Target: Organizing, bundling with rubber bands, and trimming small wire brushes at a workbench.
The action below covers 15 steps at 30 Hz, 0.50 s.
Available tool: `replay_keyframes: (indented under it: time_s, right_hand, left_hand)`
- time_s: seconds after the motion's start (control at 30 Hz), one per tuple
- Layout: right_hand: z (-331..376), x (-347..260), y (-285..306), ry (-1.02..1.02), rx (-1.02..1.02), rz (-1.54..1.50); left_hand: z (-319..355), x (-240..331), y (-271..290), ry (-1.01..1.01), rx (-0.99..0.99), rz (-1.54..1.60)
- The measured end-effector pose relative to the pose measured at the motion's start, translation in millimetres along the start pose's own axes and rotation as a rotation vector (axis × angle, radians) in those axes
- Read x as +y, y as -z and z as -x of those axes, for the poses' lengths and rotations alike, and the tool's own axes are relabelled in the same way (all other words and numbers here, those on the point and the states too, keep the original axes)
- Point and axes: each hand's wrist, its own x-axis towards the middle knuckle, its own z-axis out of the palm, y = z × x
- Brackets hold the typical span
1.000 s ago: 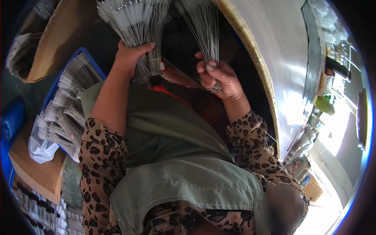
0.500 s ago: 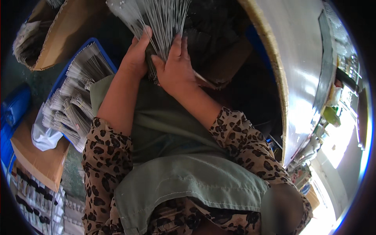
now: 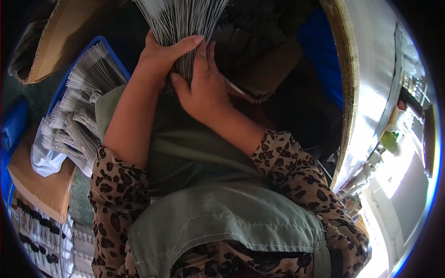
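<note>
A thick bundle of thin grey metal wires (image 3: 183, 23) fans out at the top of the head view and narrows toward its lower end. My left hand (image 3: 160, 58) is closed around its left side, the thumb laid across the front. On the right, my right hand (image 3: 201, 88) grips the lower part, with its fingertips against the wires near my left thumb. The lower tips of the wires are partly hidden between my hands. Below them, a grey-green apron (image 3: 199, 162) covers my lap.
To the left, a blue tray (image 3: 121, 65) holds several tied wire bundles (image 3: 76, 132). Near it are a white plastic bag (image 3: 46, 160), a cardboard box (image 3: 39, 190) and a taller carton (image 3: 62, 41). A metal-topped table (image 3: 371, 88) with a rough edge curves along the right.
My left thumb has swung across the front of the wires, and my left hand has closed round them. The two parts of the fan have come together into one bundle.
</note>
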Motion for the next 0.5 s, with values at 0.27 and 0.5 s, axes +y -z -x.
replay_keyframes:
  time_s: [0.27,0.5]
  right_hand:
    - [-70,196,-3,-0.732,0.069,0.117]
    - [-69,493,-75,-0.416,-0.597,0.892]
  left_hand:
    - [-7,-7,17,0.002,-0.017,0.201]
    - [-17,-8,-4,-0.011,-0.067,0.219]
